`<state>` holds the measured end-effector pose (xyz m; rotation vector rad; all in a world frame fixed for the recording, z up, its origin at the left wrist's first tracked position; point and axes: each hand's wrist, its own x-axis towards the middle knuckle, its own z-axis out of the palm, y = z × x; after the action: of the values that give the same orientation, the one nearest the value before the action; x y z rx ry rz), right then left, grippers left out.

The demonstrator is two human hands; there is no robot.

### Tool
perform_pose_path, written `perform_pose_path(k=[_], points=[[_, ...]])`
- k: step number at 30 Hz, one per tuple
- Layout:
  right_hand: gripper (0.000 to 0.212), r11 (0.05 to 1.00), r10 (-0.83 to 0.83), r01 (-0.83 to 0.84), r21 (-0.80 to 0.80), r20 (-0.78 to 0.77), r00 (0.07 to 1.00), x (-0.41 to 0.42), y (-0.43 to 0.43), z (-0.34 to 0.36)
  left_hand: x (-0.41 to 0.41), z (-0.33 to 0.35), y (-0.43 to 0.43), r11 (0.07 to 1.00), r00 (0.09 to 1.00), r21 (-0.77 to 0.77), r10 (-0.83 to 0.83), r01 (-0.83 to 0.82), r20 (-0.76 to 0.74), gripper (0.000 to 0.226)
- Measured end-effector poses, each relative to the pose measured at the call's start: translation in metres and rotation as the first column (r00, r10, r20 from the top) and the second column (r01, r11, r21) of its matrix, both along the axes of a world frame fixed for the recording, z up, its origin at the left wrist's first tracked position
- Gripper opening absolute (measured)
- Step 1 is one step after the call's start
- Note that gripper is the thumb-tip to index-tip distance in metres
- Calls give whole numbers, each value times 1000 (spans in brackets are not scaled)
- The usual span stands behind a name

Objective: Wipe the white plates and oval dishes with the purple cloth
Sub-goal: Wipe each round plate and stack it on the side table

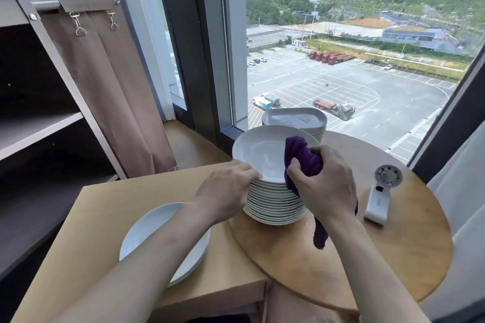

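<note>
— Where is the purple cloth point(304, 157) found?
— It is bunched in the right hand point(325, 183), the fingers curled tight round it. It is pressed on the top plate point(262, 152) of the tall stack point(275, 204) on the round table point(367, 257).
— And the left hand point(225, 191)?
— That plate's near rim is gripped by it.
— The oval dishes point(294, 119)?
— Stacked just behind. More plates point(147, 228) are seen on the square table point(105, 217), and a white fan point(380, 191) at the right.
</note>
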<state>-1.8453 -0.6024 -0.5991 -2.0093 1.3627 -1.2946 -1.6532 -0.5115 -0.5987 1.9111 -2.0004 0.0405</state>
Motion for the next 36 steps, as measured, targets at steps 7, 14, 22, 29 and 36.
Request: perform_pose_path(k=[7, 14, 22, 29, 36], points=[[34, 998, 29, -34, 61, 96, 995, -4, -3, -6, 5, 5, -3, 997, 980, 62, -54, 43, 190, 41], [39, 997, 60, -63, 45, 55, 997, -10, -5, 1, 4, 16, -1, 991, 905, 43, -133, 127, 404, 47], [40, 998, 69, -69, 4, 63, 996, -10, 0, 13, -11, 16, 11, 989, 888, -98, -58, 115, 456, 22], [38, 988, 140, -135, -73, 69, 988, -1, 18, 22, 1, 32, 29, 957, 853, -237, -21, 168, 521, 24], [35, 938, 306, -292, -184, 53, 950, 16, 52, 28, 31, 30, 88, 959, 847, -253, 26, 129, 531, 27]])
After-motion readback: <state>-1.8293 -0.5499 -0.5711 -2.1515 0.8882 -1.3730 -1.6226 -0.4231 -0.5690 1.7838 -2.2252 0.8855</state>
